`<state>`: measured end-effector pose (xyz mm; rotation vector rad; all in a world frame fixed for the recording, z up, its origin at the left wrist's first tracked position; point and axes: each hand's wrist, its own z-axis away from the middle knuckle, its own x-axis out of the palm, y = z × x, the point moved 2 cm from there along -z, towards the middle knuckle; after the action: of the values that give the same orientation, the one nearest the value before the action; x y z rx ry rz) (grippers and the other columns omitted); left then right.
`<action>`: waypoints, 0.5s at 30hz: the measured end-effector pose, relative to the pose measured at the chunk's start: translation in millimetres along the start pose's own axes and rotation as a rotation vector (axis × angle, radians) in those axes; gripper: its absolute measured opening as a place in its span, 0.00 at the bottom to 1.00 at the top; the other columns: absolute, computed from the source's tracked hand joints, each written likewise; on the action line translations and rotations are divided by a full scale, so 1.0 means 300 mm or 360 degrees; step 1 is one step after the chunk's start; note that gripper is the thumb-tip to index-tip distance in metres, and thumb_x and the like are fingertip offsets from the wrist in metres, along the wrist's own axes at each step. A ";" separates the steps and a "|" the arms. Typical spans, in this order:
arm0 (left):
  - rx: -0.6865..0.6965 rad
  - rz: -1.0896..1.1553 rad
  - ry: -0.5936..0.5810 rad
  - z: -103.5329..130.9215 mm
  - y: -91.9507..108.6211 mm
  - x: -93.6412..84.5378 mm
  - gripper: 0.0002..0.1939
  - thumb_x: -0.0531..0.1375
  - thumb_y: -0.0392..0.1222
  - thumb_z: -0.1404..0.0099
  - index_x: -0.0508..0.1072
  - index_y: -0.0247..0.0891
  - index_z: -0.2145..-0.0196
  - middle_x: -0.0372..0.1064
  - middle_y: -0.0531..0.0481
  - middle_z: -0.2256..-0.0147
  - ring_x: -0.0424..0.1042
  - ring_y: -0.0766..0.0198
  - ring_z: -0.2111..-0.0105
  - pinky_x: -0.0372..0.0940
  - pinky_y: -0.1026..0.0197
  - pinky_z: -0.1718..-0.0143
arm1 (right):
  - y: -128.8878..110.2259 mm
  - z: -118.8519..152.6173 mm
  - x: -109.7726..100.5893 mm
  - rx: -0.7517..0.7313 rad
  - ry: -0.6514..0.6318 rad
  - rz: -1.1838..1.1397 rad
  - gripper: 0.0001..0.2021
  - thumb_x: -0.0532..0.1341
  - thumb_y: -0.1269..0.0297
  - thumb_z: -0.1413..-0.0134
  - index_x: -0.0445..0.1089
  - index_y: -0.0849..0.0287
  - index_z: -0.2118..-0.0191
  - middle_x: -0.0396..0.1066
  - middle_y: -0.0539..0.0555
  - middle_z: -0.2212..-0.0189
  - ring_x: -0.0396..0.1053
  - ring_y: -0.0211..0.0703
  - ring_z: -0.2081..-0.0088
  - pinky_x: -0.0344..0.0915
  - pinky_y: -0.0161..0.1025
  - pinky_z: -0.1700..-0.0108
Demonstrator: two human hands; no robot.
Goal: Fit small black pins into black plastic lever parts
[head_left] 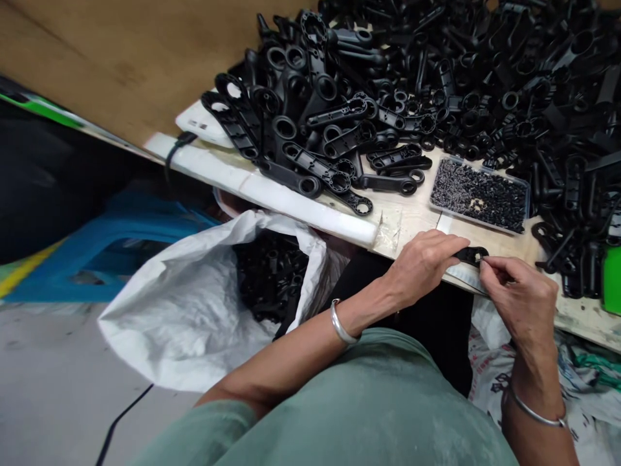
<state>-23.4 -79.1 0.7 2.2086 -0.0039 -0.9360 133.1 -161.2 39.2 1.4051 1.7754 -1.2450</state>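
Two hands meet at the near counter [417,217] edge: the left hand [423,262] and right hand [521,298] both have fingers pinching a small black plastic part [471,255], flat and matte. Just beyond lies a clear tray of tiny black screws [478,194]. Farther off, ring-ended black plastic arms [436,84] are heaped. Left, a white woven sack [194,304] holds more.

Both arms are reaching forward, wrists bent. The left hand [421,260] and right hand [521,299] are meeting at right of centre, fingertips pinching closed.
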 end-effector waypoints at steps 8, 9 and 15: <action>0.0044 0.0107 0.0083 0.006 0.004 0.007 0.08 0.60 0.32 0.33 0.72 0.33 0.55 0.77 0.45 0.59 0.75 0.62 0.57 0.70 0.60 0.54 | -0.028 0.000 0.013 -0.0166 -0.0056 0.0288 0.08 0.58 0.67 0.39 0.74 0.60 0.67 0.74 0.52 0.74 0.71 0.40 0.73 0.62 0.36 0.70; 0.0034 0.0114 0.0076 0.006 0.004 0.009 0.08 0.60 0.32 0.33 0.72 0.34 0.55 0.77 0.45 0.59 0.75 0.62 0.57 0.70 0.60 0.54 | -0.037 0.000 0.016 -0.0165 -0.0081 0.0350 0.09 0.57 0.67 0.38 0.74 0.59 0.67 0.74 0.52 0.74 0.71 0.41 0.73 0.61 0.36 0.70; 0.0020 0.0158 0.0087 0.007 -0.003 0.020 0.09 0.59 0.33 0.31 0.72 0.34 0.54 0.77 0.47 0.58 0.74 0.63 0.56 0.69 0.61 0.52 | -0.033 -0.024 0.003 0.0091 -0.0296 0.0204 0.14 0.55 0.60 0.39 0.76 0.60 0.67 0.76 0.56 0.73 0.73 0.46 0.73 0.62 0.39 0.70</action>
<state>-20.7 -81.3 -4.7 2.2233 -0.0932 -0.8235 124.3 -154.6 44.6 1.3641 1.5127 -1.3212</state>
